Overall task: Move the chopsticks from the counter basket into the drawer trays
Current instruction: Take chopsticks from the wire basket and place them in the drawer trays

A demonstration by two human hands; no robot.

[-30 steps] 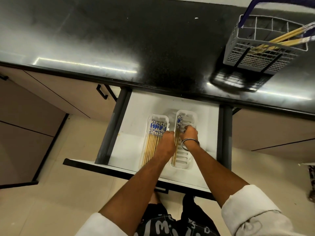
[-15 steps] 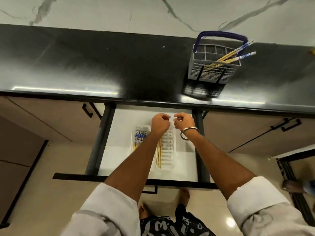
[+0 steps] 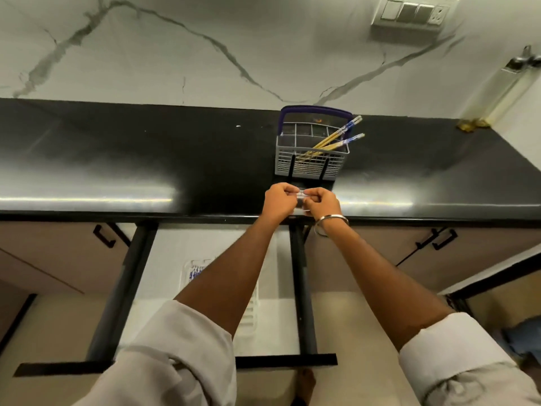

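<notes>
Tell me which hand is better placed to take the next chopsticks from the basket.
Right, narrowly. The chopsticks lean toward the basket's right side, and the right hand sits just below that side. The left hand is further left.

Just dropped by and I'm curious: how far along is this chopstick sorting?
Partly done. A tray in the open drawer already holds blue-tipped chopsticks. Both hands, left hand and right hand, meet over the counter edge, pinching something small and clear I can't identify, not chopsticks. Left: several chopsticks lean in the basket.
</notes>
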